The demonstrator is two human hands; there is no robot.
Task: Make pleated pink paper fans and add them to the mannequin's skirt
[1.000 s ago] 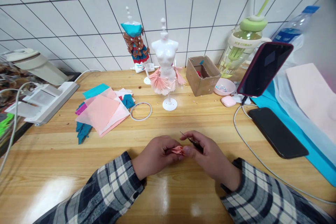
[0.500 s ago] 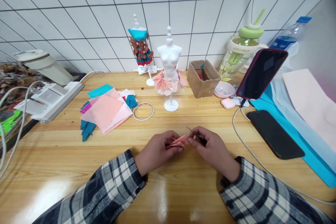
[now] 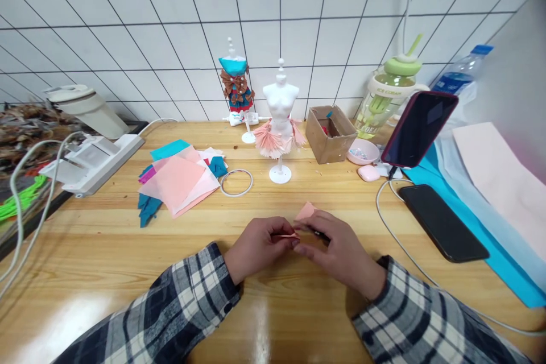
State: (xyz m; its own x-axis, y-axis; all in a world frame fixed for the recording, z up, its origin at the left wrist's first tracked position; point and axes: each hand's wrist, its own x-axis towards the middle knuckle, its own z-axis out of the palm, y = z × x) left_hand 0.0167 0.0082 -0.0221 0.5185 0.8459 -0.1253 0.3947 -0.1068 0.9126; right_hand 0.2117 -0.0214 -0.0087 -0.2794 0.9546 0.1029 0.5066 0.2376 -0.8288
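Between the thumb and fingers of my left hand [image 3: 258,243] is a folded piece of salmon-pink crepe paper [image 3: 286,235], mostly hidden by the fingers. My right hand [image 3: 339,247] is closed round a slim dark pointed tool [image 3: 319,234]; its kind is hard to make out. The tool's end lies close to my left fingertips, and the two hands nearly touch. A flat pink flap [image 3: 306,211] rises behind my right fingers. Beyond the hands stands a white mini dress form [image 3: 280,99] with a pleated pink paper skirt [image 3: 272,139] round its hips.
Coloured paper sheets [image 3: 179,179] and a white ring [image 3: 236,183] lie to the left. A second dressed form [image 3: 236,85], small cardboard box [image 3: 330,139], pink dish [image 3: 363,151] and drink bottle [image 3: 388,96] stand behind. Phones [image 3: 443,222] and a cable lie at right.
My right fingers have come down over the tool, and its tip no longer points up. The pink paper has shifted, with a flat flap now showing behind my right hand. The view has tilted slightly.
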